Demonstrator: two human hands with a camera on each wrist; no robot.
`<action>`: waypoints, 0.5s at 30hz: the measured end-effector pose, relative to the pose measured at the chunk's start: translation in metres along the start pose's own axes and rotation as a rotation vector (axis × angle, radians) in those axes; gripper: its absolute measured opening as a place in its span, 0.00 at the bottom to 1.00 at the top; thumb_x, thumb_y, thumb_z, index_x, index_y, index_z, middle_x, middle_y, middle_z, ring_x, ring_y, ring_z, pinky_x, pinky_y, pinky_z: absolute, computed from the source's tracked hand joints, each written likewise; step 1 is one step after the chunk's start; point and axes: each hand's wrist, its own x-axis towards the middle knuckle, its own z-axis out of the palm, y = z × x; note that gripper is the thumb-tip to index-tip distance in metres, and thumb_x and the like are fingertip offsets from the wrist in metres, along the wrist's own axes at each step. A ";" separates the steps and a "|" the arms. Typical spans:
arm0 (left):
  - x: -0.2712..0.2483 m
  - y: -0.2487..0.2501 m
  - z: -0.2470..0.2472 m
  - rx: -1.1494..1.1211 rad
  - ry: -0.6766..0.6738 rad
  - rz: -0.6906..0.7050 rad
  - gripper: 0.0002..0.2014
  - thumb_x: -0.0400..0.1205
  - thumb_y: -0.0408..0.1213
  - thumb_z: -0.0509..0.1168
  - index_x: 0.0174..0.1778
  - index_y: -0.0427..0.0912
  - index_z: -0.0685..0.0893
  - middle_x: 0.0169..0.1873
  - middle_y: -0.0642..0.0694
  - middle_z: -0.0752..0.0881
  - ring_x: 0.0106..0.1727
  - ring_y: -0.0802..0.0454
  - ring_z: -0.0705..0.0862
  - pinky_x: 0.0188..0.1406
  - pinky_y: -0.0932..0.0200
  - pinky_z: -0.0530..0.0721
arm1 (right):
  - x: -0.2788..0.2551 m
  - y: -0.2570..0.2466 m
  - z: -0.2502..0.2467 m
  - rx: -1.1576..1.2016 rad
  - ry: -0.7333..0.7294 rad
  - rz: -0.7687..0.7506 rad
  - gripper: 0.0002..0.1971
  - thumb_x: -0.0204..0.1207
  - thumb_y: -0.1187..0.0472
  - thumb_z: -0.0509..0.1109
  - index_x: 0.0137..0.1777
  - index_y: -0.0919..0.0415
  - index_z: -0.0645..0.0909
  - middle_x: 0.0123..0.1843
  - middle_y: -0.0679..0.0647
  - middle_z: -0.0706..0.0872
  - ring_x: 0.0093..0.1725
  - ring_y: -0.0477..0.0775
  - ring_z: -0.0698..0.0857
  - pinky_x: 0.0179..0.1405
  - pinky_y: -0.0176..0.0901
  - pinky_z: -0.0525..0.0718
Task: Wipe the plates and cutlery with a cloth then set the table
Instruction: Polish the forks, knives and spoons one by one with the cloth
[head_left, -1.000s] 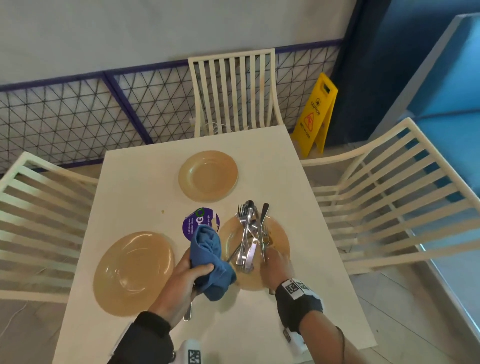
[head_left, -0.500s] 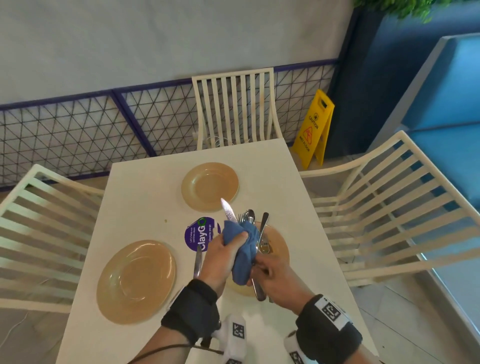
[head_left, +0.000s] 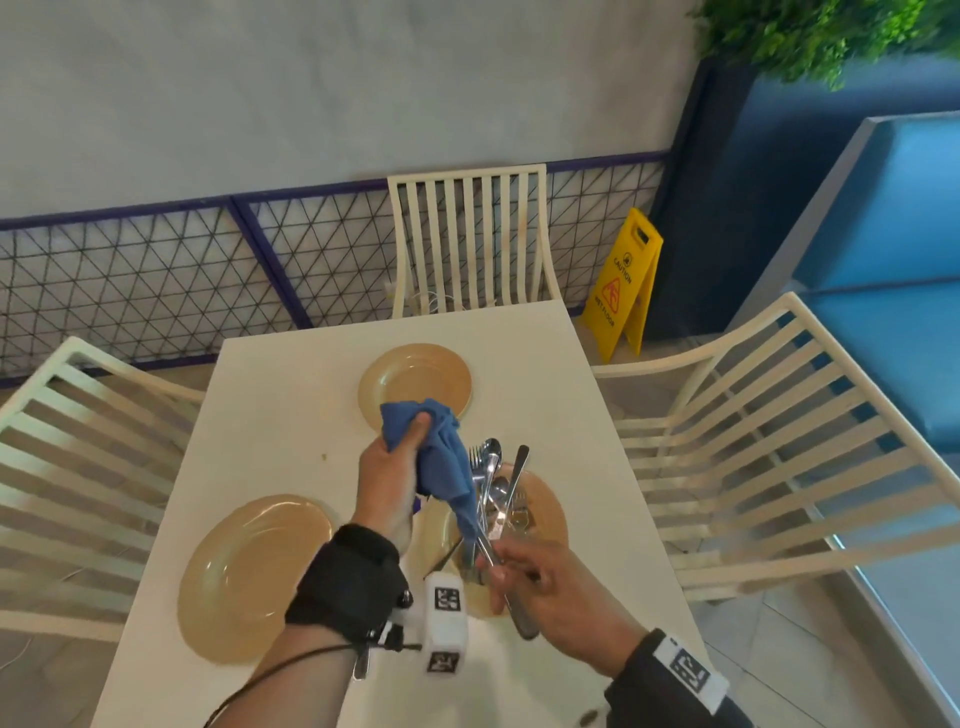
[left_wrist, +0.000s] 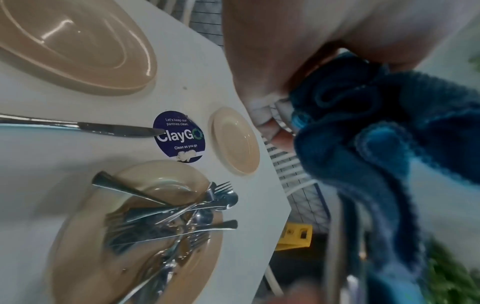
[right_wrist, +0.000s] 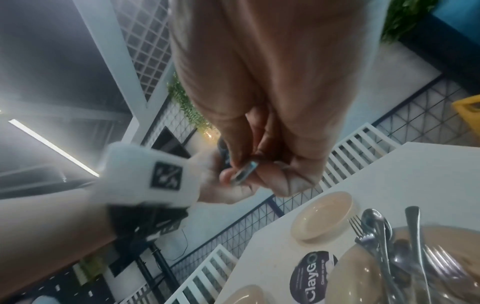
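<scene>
My left hand (head_left: 400, 457) grips a bunched blue cloth (head_left: 441, 462) raised above the table. The cloth's lower end hangs around the blade of a knife (head_left: 519, 618), whose handle my right hand (head_left: 540, 582) pinches over the near plate (head_left: 550, 519). That tan plate holds a pile of forks, spoons and knives (head_left: 491, 467). Two more tan plates stand bare: one at the far middle (head_left: 415, 387), one at the near left (head_left: 254, 571). In the left wrist view another knife (left_wrist: 91, 127) lies on the table beside a round purple sticker (left_wrist: 179, 136).
The white table (head_left: 291, 395) has slatted cream chairs at the far side (head_left: 467, 244), left (head_left: 78, 467) and right (head_left: 779, 441). A yellow wet-floor sign (head_left: 621, 283) stands on the floor beyond the far right corner. A wire-mesh fence runs behind.
My right hand lifted a knife off the cutlery plate. My left hand brought the cloth onto its blade, then drew the cloth up and away along it; the bare tip no longer shows.
</scene>
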 end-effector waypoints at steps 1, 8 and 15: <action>0.002 0.002 0.000 -0.035 0.020 0.010 0.17 0.83 0.47 0.73 0.60 0.38 0.88 0.54 0.37 0.92 0.54 0.43 0.90 0.50 0.52 0.84 | 0.000 0.000 0.000 0.016 -0.005 0.009 0.10 0.88 0.63 0.61 0.52 0.58 0.85 0.35 0.48 0.87 0.29 0.47 0.79 0.33 0.44 0.81; -0.043 -0.051 0.016 0.031 -0.145 -0.024 0.18 0.82 0.44 0.72 0.66 0.39 0.86 0.56 0.39 0.93 0.60 0.44 0.91 0.66 0.41 0.87 | 0.038 0.012 -0.005 -0.097 0.117 -0.006 0.11 0.71 0.63 0.68 0.52 0.59 0.87 0.45 0.58 0.92 0.45 0.59 0.91 0.48 0.64 0.90; -0.033 -0.038 -0.023 0.440 -0.374 0.115 0.13 0.84 0.45 0.71 0.63 0.50 0.85 0.53 0.51 0.92 0.57 0.53 0.91 0.56 0.56 0.89 | 0.045 -0.001 -0.031 0.195 0.260 -0.022 0.10 0.87 0.58 0.66 0.55 0.55 0.89 0.48 0.59 0.90 0.46 0.57 0.88 0.50 0.55 0.89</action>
